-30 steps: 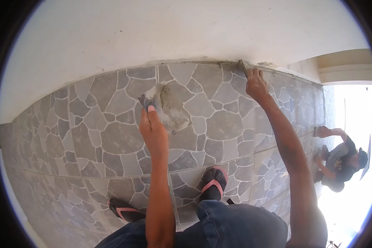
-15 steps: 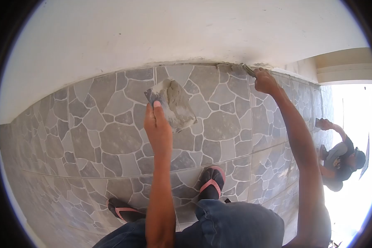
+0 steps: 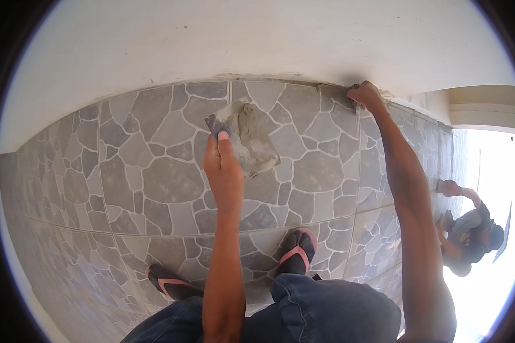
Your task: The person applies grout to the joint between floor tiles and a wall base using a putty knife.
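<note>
My left hand (image 3: pixel 222 163) grips a flat, mortar-smeared board (image 3: pixel 261 160) by its near-left edge, thumb on top. On it lies a ridge of wet grey mortar (image 3: pixel 250 127). The board is held above the stone-patterned tiles. At the foot of the white wall, my right hand (image 3: pixel 368 96) is closed around a small trowel (image 3: pixel 353 91), mostly hidden by the fingers. That hand is close to the seam between wall and floor, where grey mortar (image 3: pixel 333 91) runs just left of it.
The white wall (image 3: pixel 212 43) curves along the far side of the tiled floor (image 3: pixel 171 177). My feet in pink-strapped sandals (image 3: pixel 296 251) stand near the bottom. A co-worker (image 3: pixel 469 231) crouches at the right, a hand holding a flat tool near the floor.
My right hand has shifted left along the wall seam and turned, so the trowel blade is now mostly hidden. The whole view has shifted slightly. The left hand still holds the board.
</note>
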Demonstrator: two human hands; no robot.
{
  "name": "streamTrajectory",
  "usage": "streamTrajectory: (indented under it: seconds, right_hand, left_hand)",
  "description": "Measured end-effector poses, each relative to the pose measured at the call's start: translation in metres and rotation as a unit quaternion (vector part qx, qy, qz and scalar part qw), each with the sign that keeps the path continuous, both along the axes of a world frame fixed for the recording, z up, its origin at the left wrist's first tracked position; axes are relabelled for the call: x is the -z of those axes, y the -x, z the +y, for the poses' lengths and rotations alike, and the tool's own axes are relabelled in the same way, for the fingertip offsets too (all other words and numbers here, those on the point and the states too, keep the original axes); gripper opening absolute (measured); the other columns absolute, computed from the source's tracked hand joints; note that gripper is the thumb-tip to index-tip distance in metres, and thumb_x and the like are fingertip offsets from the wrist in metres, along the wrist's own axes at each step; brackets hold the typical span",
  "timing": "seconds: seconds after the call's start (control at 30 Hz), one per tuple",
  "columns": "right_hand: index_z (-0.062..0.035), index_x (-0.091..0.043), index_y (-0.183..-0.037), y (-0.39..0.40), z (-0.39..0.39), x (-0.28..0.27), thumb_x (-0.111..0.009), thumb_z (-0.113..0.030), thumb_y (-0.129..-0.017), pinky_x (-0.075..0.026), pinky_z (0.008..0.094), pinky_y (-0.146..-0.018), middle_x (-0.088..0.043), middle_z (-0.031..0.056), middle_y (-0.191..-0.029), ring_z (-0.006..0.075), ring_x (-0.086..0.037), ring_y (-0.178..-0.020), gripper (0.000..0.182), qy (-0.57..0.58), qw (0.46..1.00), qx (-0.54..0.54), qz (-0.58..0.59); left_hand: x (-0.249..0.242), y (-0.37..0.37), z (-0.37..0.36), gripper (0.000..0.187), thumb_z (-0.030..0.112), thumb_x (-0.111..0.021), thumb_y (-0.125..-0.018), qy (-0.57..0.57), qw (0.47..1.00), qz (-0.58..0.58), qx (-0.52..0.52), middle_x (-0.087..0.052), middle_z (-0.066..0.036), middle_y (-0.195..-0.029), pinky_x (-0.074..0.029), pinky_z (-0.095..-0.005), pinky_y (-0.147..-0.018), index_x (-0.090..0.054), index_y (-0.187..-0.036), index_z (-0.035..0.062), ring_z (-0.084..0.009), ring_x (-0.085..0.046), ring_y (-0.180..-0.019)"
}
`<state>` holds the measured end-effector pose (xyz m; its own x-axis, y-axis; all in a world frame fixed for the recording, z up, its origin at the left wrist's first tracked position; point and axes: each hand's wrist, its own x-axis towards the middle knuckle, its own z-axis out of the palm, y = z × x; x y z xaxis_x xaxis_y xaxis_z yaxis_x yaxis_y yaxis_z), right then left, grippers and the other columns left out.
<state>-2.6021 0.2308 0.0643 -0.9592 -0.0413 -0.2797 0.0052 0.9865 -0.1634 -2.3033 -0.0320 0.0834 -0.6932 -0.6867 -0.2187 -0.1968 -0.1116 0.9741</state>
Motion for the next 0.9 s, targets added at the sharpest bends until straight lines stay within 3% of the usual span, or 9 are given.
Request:
streamTrajectory:
  seconds: [0.07, 0.23, 0.33, 0.43, 0.53, 0.63, 0.73, 0.77, 0.9]
  right_hand:
    - [0.0096, -0.061, -0.066, -0.009, -0.013, 0.003, -0.061, -0.023, -0.065, -0.048, 0.0387, -0.05, -0.057, 0.0182, -0.055, 0.0248, -0.059, -0.047, 0.033, 0.016, 0.999, -0.02, 0.028]
    - [0.0076, -0.062, -0.07, -0.023, -0.074, 0.013, -0.062, -0.027, -0.067, -0.046, 0.0356, -0.049, -0.054, 0.0144, -0.053, 0.0205, -0.055, -0.048, 0.035, 0.024, 0.994, -0.1, 0.039]
    - [0.006, -0.062, -0.073, -0.03, -0.082, -0.009, -0.063, -0.027, -0.069, -0.045, 0.0335, -0.05, -0.047, 0.0073, -0.052, 0.0179, -0.045, -0.045, 0.033, 0.093, 0.99, -0.077, -0.068]
    - [0.0039, -0.062, -0.075, -0.054, -0.076, -0.049, -0.063, -0.026, -0.072, -0.044, 0.0306, -0.053, -0.043, 0.0035, -0.056, 0.0148, -0.04, -0.05, 0.03, 0.277, 0.957, -0.018, -0.079]
    - [0.0051, -0.064, -0.087, -0.051, -0.051, -0.053, -0.061, -0.024, -0.074, -0.047, 0.0316, -0.061, -0.05, 0.0069, -0.062, 0.0168, -0.049, -0.058, 0.031, 0.172, 0.977, -0.036, -0.122]
    - [0.0016, -0.065, -0.103, -0.074, -0.042, -0.052, -0.062, -0.019, -0.076, -0.049, 0.0407, -0.065, -0.06, 0.0125, -0.076, 0.0235, -0.059, -0.072, 0.034, 0.119, 0.985, -0.122, -0.035]
    - [-0.0008, -0.061, -0.114, -0.085, -0.032, -0.014, -0.063, -0.012, -0.077, -0.052, 0.0449, -0.074, -0.061, 0.0153, -0.097, 0.0265, -0.06, -0.095, 0.038, 0.051, 0.905, -0.352, 0.232]
    - [0.0025, -0.057, -0.117, -0.092, -0.035, -0.008, -0.064, -0.006, -0.077, -0.055, 0.0437, -0.079, -0.056, 0.0162, -0.11, 0.0298, -0.054, -0.109, 0.041, 0.019, 0.906, -0.358, 0.223]
    - [0.0099, -0.056, -0.109, -0.103, -0.054, 0.044, -0.063, 0.0, -0.076, -0.058, 0.0321, -0.079, -0.048, 0.0181, -0.114, 0.0314, -0.052, -0.105, 0.035, -0.114, 0.863, -0.413, 0.268]
  left_hand:
    - [0.0, 0.002, 0.001, 0.035, 0.028, -0.042, -0.103, 0.0, 1.0, 0.007, -0.004, -0.046, -0.002, -0.074, -0.039, -0.0297, -0.067, -0.057, -0.099, -0.0026, -0.0122, -0.041, -0.07]
    - [-0.001, 0.005, 0.005, 0.033, 0.028, -0.043, -0.102, -0.013, 1.0, 0.022, -0.012, -0.045, -0.002, -0.073, -0.038, -0.0298, -0.066, -0.056, -0.097, -0.0023, -0.0119, -0.04, -0.068]
    - [0.0, 0.008, 0.006, 0.034, 0.028, -0.043, -0.102, -0.002, 0.999, 0.048, -0.018, -0.046, -0.002, -0.073, -0.039, -0.0296, -0.066, -0.057, -0.098, -0.0024, -0.0122, -0.041, -0.068]
    - [-0.004, 0.006, 0.002, 0.035, 0.029, -0.043, -0.102, -0.005, 1.0, 0.027, -0.01, -0.051, -0.004, -0.076, -0.041, -0.0301, -0.07, -0.058, -0.102, -0.0026, -0.0136, -0.045, -0.071]
    - [-0.002, 0.0, -0.003, 0.035, 0.028, -0.042, -0.102, -0.018, 1.0, 0.002, -0.01, -0.055, -0.006, -0.081, -0.042, -0.0307, -0.073, -0.059, -0.105, -0.0027, -0.0145, -0.048, -0.075]
    - [0.003, 0.001, -0.001, 0.035, 0.027, -0.042, -0.102, -0.019, 0.999, 0.034, -0.03, -0.054, -0.006, -0.081, -0.042, -0.0309, -0.073, -0.059, -0.105, -0.0028, -0.0144, -0.048, -0.075]
    - [0.008, -0.001, -0.001, 0.034, 0.027, -0.042, -0.102, -0.006, 0.999, 0.038, -0.03, -0.054, -0.006, -0.081, -0.042, -0.031, -0.074, -0.059, -0.106, -0.0027, -0.0147, -0.048, -0.075]
    - [0.01, -0.002, -0.001, 0.034, 0.027, -0.042, -0.102, -0.002, 0.999, 0.032, -0.025, -0.055, -0.006, -0.081, -0.042, -0.0311, -0.074, -0.059, -0.106, -0.0027, -0.0149, -0.048, -0.075]
    - [0.005, 0.001, 0.003, 0.034, 0.027, -0.042, -0.102, -0.005, 1.0, 0.01, -0.02, -0.054, -0.005, -0.081, -0.042, -0.0311, -0.074, -0.059, -0.105, -0.0025, -0.0148, -0.048, -0.075]
